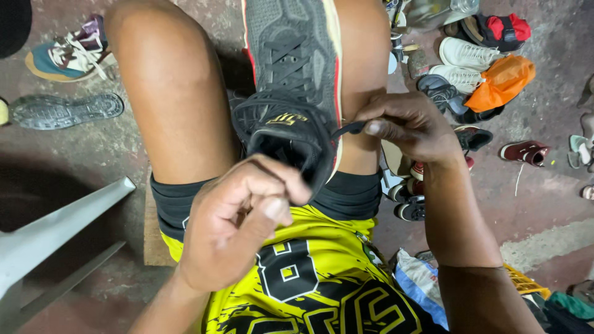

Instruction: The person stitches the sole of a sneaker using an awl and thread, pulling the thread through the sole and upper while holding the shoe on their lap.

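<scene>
Black mesh sneaker with red-cream sole edge point(291, 74) wedged between knees, long axis running away from body, collar nearest. Right hand point(408, 127) pinches black lace end point(348, 128) beside collar. Left hand point(238, 219) pinches other lace strand, just below collar.

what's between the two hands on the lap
In the head view, the heel opening of the black sneaker sits between the left hand and the right hand. Each hand pinches an end of its black lace.
</scene>
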